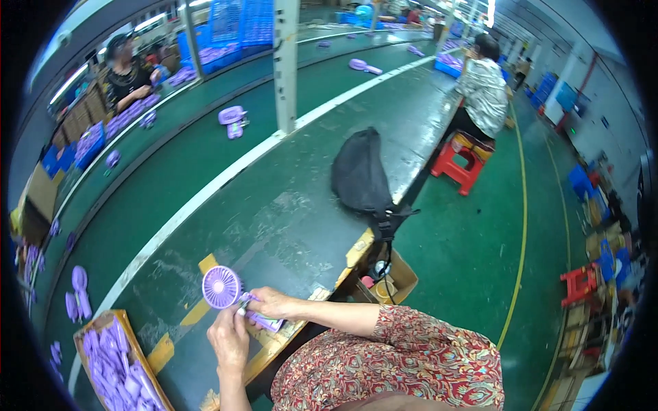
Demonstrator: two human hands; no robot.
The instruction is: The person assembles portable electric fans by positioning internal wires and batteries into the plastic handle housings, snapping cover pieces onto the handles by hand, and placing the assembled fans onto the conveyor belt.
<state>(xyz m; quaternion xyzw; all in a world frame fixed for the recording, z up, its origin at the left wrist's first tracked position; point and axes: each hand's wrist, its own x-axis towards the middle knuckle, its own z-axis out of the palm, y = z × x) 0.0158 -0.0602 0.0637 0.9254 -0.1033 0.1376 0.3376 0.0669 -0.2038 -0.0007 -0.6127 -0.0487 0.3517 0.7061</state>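
A small purple hand-held fan (222,287) with a round grille head is held over the near edge of the green workbench (274,205). My right hand (273,302) grips its handle from the right, fingers wrapped around it. My left hand (230,338) closes on the lower part of the handle from below. The handle's purple base (264,322) shows under my right palm. Both forearms enter from the lower edge, the right in a red patterned sleeve.
A wooden tray (103,322) full of purple fan parts sits at the lower left. A black bag (360,175) lies on the bench ahead. An open cardboard box (404,277) stands beside the bench. Other people sit along the line, near a red stool (458,164).
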